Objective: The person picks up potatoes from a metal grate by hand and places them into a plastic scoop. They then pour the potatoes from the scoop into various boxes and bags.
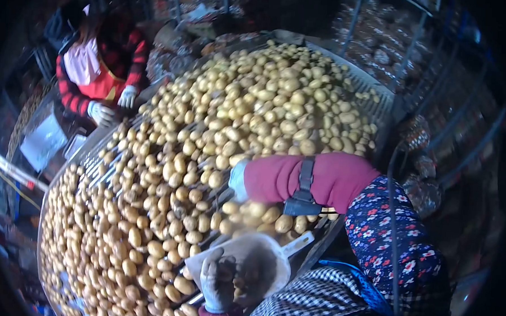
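Observation:
My right hand [239,180], in a pale glove, reaches across from the right in a maroon sleeve. It is over the potatoes [178,194] on the slatted table, its fingers mostly hidden and smeared. Nearer my body, a white scoop-like pan [273,272] with a short handle rests by the table edge, with a few small dark lumps inside. My left hand [213,283], in a whitish glove, is over the pan's left side. Its fingers look curled around a dark lump, which I cannot make out. Potatoes just beyond the pan look blurred.
A large slatted metal table [374,90] bears a wide heap of potatoes. Across it at the left, a person [101,66] in a checked red shirt has both gloved hands at the rim. Railings [407,49] and filled bags [423,193] stand at the right. A checked apron [315,293] covers my front.

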Demonstrator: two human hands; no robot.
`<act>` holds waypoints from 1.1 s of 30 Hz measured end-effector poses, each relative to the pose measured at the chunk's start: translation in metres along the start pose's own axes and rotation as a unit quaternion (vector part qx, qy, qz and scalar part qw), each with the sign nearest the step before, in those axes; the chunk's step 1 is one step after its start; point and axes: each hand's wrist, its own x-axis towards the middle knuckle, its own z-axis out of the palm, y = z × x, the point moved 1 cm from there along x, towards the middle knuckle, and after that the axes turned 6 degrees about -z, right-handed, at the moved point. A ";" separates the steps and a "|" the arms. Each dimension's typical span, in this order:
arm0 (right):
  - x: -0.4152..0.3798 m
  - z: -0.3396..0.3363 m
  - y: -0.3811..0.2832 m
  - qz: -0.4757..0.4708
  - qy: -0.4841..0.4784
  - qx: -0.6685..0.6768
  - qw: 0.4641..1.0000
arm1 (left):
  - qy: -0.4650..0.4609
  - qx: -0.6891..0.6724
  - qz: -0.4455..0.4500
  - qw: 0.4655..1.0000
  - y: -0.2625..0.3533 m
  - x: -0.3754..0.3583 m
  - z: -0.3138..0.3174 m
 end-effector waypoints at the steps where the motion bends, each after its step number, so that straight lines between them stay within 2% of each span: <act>1: -0.003 -0.005 -0.005 -0.001 -0.002 0.000 1.000 | -0.013 0.003 0.001 1.000 -0.001 0.005 0.001; 3: -0.004 0.001 -0.007 0.002 -0.014 0.014 1.000 | 0.002 -0.116 -0.069 0.991 0.008 0.003 0.010; 6: -0.005 0.010 -0.004 0.009 -0.022 0.029 0.999 | 0.006 -0.148 -0.107 0.983 0.020 0.009 0.028; 10: -0.013 0.022 0.001 0.006 -0.007 0.044 0.999 | -0.059 -0.100 -0.097 0.988 0.009 0.010 0.011; 13: -0.021 0.032 0.010 0.027 0.005 0.065 0.998 | -0.046 -0.118 -0.093 0.988 0.019 0.005 0.011; 14: -0.015 0.036 0.014 0.025 -0.007 0.062 0.998 | -0.030 -0.132 -0.093 0.986 0.022 0.003 0.012; 15: -0.004 0.021 0.012 0.019 -0.102 0.038 0.994 | -0.044 -0.122 -0.085 0.988 0.022 0.007 0.011; 16: 0.006 0.025 0.011 0.026 -0.102 0.039 0.994 | -0.050 -0.119 -0.088 0.988 0.024 0.008 0.011; 18: 0.012 0.038 0.008 0.225 -0.027 0.083 0.970 | -0.033 -0.053 -0.063 0.996 0.028 0.014 0.024; 19: 0.012 0.038 0.008 0.258 -0.007 0.104 0.960 | -0.063 0.069 0.027 0.995 0.025 0.026 0.024; 20: 0.010 0.032 0.007 0.290 0.015 0.125 0.949 | -0.036 -0.032 -0.057 0.997 0.027 0.025 0.035; 21: 0.008 0.024 0.006 0.248 -0.010 0.093 0.964 | -0.036 0.004 -0.057 0.998 0.024 0.027 0.036; 22: 0.011 0.017 0.004 0.371 0.049 0.177 0.910 | -0.035 0.042 -0.056 0.997 0.022 0.029 0.032; 23: 0.003 0.010 0.001 0.383 0.118 0.236 0.885 | -0.077 -0.003 -0.069 0.995 0.014 0.038 0.027; 24: -0.004 0.003 -0.004 0.389 0.185 0.293 0.854 | -0.080 0.000 -0.072 0.994 0.017 0.045 0.028; 26: -0.032 -0.031 -0.036 0.316 0.256 0.344 0.846 | -0.098 -0.035 -0.100 0.990 0.017 0.053 0.038; 27: -0.026 -0.026 -0.043 0.318 0.234 0.405 0.825 | -0.078 -0.048 -0.100 0.991 0.018 0.058 0.053; 28: -0.018 -0.010 -0.052 0.291 0.277 0.404 0.822 | -0.097 -0.051 -0.120 0.987 0.024 0.062 0.061; 30: -0.015 -0.006 -0.079 0.246 0.378 0.385 0.805 | -0.239 -0.075 -0.039 0.967 0.015 0.072 0.057; 31: -0.023 -0.004 -0.093 0.236 0.408 0.428 0.772 | -0.188 -0.052 -0.050 0.980 0.010 0.068 0.054; 32: -0.031 -0.011 -0.106 0.226 0.435 0.469 0.735 | -0.146 -0.128 -0.113 0.974 0.018 0.065 0.071; 33: -0.027 -0.001 -0.112 0.209 0.496 0.369 0.758 | -0.124 -0.172 -0.122 0.970 0.015 0.063 0.077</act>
